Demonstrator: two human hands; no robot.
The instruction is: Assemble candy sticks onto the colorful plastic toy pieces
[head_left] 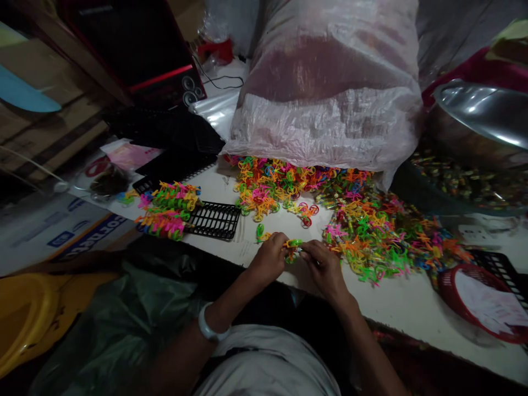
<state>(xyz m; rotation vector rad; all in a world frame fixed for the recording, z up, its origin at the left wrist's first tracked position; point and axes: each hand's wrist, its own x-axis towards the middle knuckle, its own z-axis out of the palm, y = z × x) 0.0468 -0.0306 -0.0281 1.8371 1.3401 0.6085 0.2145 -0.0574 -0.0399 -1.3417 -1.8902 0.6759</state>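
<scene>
My left hand (270, 257) and my right hand (324, 264) meet over the near edge of a white table (404, 302). Both pinch a small green and orange plastic toy piece (292, 246) between their fingertips. A wide heap of bright plastic pieces (355, 220) in orange, green, pink and yellow lies just beyond my hands, spilling from under a large translucent sack (330, 82). To the left, finished-looking pieces stand in rows (167, 209) on a black slotted rack (216, 220). A white band circles my left wrist.
A red basket (445, 286) with white paper sits at the right edge, beside another black rack (501, 267). A metal bowl (478, 110) is at far right. A speaker (165, 82) and black trays stand at back left. A yellow tub (25, 319) sits at lower left.
</scene>
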